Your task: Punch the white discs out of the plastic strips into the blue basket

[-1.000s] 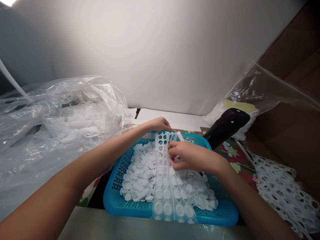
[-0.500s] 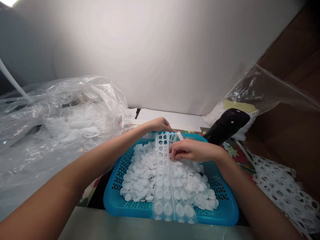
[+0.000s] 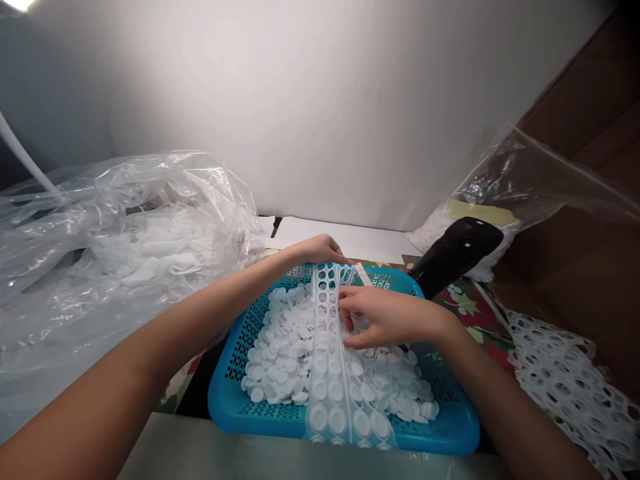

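In the middle of the frame, a white perforated plastic strip (image 3: 326, 333) lies across a bright blue mesh plastic basket (image 3: 240, 410) heaped with white round discs (image 3: 280, 347). The left hand (image 3: 320, 250) curls at the strip's far end, near the rim; the right hand (image 3: 393, 320) spreads against the strip's edge, and whether either grip is holding it, I cannot tell.

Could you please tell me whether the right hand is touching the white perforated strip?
Touching: the head view shows the right hand with its fingers lying on the edge of the white perforated strip, with no gap between them.
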Demonstrator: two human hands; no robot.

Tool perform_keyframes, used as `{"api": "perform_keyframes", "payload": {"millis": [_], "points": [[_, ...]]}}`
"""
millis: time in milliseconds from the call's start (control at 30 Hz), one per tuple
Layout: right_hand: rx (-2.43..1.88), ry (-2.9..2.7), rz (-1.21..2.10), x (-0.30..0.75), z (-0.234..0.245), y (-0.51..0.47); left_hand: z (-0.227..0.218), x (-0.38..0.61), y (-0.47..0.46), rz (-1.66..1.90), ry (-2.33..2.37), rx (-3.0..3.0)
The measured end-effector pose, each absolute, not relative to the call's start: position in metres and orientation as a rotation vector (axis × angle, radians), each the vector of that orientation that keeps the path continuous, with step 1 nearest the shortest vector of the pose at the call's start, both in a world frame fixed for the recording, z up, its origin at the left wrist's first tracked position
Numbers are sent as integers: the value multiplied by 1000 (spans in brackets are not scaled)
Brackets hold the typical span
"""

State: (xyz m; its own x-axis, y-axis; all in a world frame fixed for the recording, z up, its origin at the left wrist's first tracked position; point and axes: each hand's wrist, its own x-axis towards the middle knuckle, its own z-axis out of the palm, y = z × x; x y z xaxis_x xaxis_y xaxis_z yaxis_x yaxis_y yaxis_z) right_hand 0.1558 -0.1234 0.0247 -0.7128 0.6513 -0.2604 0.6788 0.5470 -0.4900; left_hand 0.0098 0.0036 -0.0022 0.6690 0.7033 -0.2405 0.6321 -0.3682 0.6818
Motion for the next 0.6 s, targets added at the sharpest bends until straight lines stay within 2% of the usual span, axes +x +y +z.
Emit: {"api": "perform_keyframes", "payload": {"millis": [367,600], "points": [[1307,2757,-582,145,19,-132,2,11,-1,102,1057,2091],[1264,2766,-568,144,17,-130,3,11,-1,87,1061,2114]]}}
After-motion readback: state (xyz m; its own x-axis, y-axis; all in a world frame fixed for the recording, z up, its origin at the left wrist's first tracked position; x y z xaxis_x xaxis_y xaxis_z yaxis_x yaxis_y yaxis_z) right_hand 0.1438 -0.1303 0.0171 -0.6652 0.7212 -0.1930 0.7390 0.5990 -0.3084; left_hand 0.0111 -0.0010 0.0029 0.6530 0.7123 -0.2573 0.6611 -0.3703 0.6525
